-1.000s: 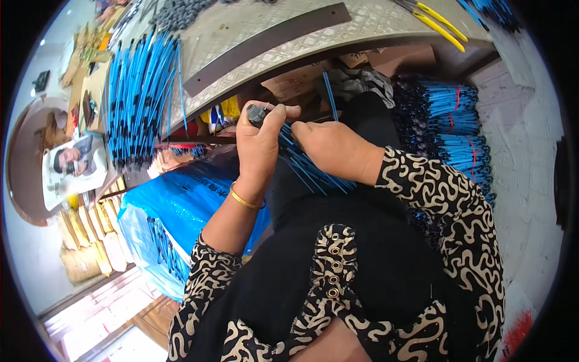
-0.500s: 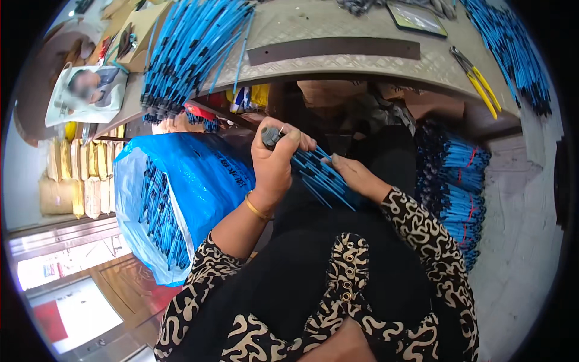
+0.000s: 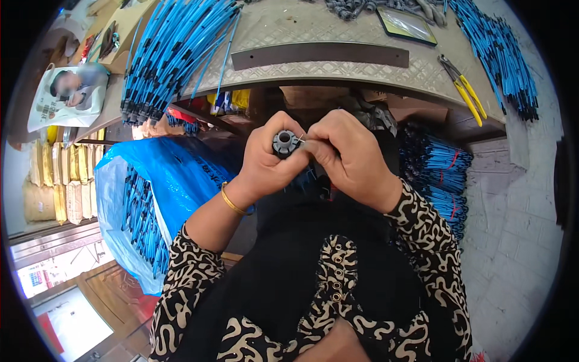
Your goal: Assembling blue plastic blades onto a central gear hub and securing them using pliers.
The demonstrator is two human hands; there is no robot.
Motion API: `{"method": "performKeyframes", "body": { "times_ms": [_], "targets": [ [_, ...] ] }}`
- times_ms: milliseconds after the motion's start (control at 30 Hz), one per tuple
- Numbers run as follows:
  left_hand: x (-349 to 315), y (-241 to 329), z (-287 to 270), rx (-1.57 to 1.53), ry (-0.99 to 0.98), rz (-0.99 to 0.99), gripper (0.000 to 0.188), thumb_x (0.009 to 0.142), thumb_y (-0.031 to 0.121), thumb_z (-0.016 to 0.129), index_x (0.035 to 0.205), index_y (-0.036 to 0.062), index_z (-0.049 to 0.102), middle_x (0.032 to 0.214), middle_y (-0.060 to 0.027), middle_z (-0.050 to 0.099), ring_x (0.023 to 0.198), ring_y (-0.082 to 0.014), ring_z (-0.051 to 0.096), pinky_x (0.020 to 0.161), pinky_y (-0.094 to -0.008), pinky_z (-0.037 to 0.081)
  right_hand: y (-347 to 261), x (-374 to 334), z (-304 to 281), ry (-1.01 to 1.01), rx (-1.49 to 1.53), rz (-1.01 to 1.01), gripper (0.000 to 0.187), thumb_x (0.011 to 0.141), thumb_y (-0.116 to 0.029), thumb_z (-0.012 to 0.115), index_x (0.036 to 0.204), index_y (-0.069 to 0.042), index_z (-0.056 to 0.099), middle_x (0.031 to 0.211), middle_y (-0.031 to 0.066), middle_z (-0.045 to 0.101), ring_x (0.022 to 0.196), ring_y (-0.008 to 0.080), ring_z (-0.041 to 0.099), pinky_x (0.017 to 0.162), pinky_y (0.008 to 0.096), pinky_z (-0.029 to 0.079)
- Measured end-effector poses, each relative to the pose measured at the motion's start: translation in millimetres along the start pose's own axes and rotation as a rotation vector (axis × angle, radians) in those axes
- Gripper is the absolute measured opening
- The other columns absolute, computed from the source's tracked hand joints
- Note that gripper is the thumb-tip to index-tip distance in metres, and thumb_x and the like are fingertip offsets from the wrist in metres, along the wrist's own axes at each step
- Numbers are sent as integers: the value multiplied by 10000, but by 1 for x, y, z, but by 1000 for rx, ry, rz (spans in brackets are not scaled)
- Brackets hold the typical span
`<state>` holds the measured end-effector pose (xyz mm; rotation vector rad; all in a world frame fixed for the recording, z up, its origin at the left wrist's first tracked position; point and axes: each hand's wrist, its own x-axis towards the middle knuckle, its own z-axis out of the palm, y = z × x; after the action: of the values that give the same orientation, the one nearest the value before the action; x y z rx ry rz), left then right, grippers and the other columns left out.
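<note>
My left hand (image 3: 262,160), with a gold bangle at the wrist, is closed around a round grey slotted hub (image 3: 277,145), like an umbrella runner. Its hollow end faces up. Pressed close beside it, my right hand (image 3: 356,154) pinches a thin pale wire (image 3: 299,139) at the hub's edge between thumb and forefinger. Part of the wire is hidden by the fingertips. Below the hands a few blue ribs (image 3: 307,180) show, mostly covered by the hands.
A worktable (image 3: 283,77) runs ahead, bearing a dark strip (image 3: 319,54), yellow-handled pliers (image 3: 469,93), a rectangular case (image 3: 408,27), grey hubs (image 3: 353,7) and blue rib bundles (image 3: 175,57). A blue plastic bag (image 3: 181,166) of ribs stands left; tied bundles (image 3: 443,158) lie right.
My right hand has left the blue ribs and come up to the hub, now pinching the wire there. The hub's end has turned upward. The whole view has shifted slightly.
</note>
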<state>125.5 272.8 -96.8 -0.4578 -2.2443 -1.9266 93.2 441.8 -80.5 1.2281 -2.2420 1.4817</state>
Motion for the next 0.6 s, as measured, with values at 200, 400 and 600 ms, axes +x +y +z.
{"method": "performKeyframes", "body": {
  "times_ms": [200, 400, 600],
  "targets": [
    [13, 0, -2, -76, -125, -167, 183, 724, 53, 658, 771, 47, 482, 624, 2, 508, 577, -42, 448, 512, -219, 378, 15, 2, 2, -37, 486, 416, 90, 857, -96, 583, 862, -28, 523, 816, 28, 504, 715, 145, 483, 651, 249, 400],
    [21, -11, -4, -31, -202, -228, 200, 724, 35, 635, 814, 59, 458, 756, 2, 529, 657, -53, 459, 583, -214, 393, 33, -4, 2, -14, 391, 244, 103, 847, -101, 597, 858, -29, 525, 859, 51, 503, 765, 175, 486, 681, 255, 401],
    [26, -10, -1, 111, -131, -92, 244, 693, 114, 679, 789, 39, 466, 605, -81, 488, 522, -157, 456, 495, -287, 386, 27, 10, -6, -26, 3, -43, 121, 793, -87, 625, 856, -38, 534, 884, 90, 519, 796, 255, 509, 712, 323, 423]
  ]
}}
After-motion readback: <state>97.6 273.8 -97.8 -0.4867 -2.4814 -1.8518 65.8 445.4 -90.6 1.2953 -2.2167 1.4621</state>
